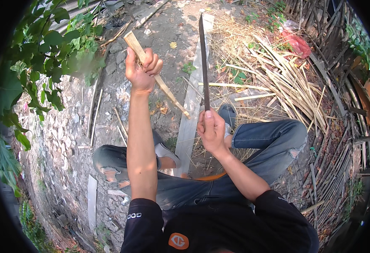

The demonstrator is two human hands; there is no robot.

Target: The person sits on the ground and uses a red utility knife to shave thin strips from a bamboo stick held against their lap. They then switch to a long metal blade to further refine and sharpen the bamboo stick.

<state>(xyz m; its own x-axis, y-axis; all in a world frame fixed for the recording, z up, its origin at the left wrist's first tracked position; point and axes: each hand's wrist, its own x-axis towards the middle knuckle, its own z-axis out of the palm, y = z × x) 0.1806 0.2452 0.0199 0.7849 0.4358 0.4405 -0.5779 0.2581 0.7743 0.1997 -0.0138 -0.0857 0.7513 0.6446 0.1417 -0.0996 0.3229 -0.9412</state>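
My left hand [142,67] grips a pale wooden stick [168,93] near its upper end; the stick slants down to the right, and its lower tip rests on a grey plank [189,122] on the ground. My right hand [212,130] holds the handle of a long dark machete [203,55], blade raised and pointing away from me, just right of the stick. I am crouched, with knees in blue jeans on either side and a grey shoe [164,151] beside the plank.
A heap of split bamboo strips [277,80] lies at the right with a red plastic bag [296,44] behind it. A bamboo fence [336,139] curves along the right. Leafy branches [46,50] hang at the left over stony ground.
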